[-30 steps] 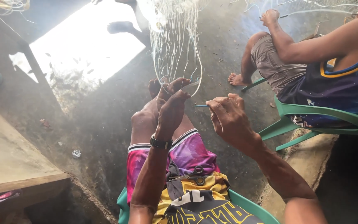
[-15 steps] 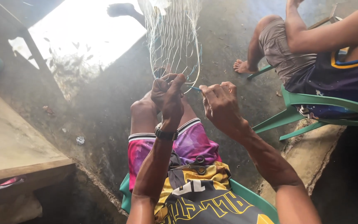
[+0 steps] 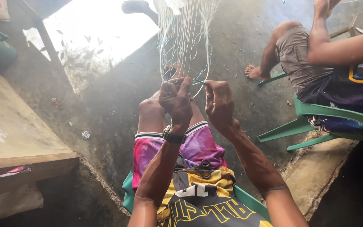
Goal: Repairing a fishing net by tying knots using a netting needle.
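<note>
From the head camera, the person sits on a green plastic chair [image 3: 127, 197] and works at a pale fishing net [image 3: 184, 40] that hangs down in front of the knees from above the frame. The left hand [image 3: 175, 100] is raised at the net's lower edge with its grip closed, pinching a few strands between thumb and fingers. The right hand [image 3: 220, 105] stands just beside it, its grip closed on a thin blue netting needle [image 3: 199, 81] whose tip points in among the strands the left hand holds. The step in hand looks like mending, a knot or loop being worked at the mesh edge (the twine itself is too fine to follow). A pair of scissors [image 3: 198, 167] lies on the lap, untouched. To the right another person [image 3: 324, 63] sits on a second green chair [image 3: 337, 117], arms lifted. At left is a wooden bench [image 3: 17, 138]; the concrete floor [image 3: 240, 50] is dusty.
</note>
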